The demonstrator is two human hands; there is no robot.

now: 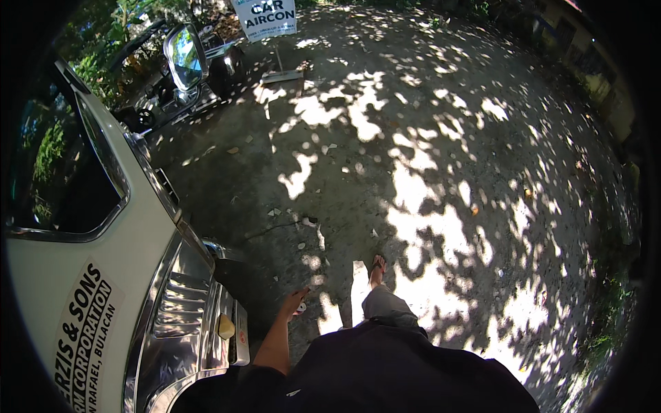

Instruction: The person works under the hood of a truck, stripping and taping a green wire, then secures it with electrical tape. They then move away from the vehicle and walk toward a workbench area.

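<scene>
My left hand (294,301) hangs low beside my body, its fingers curled around a small white-and-red round object (301,308). Most of that object is hidden by the hand and it is too small to name. Nearest to this hand is the shiny metal side of a white vehicle (103,265), a short gap away on the left. My right hand is outside the picture. Below my dark shirt, one foot (379,262) in a sandal is on the ground.
The vehicle has a dark window (62,165), louvred chrome panel (180,303) and yellowish lamp (226,327). Ahead stands a side mirror (186,56) and a white signboard (267,19) on a low stand (282,77). Rough ground (344,172) carries sun patches and small stones. Plants line the right edge.
</scene>
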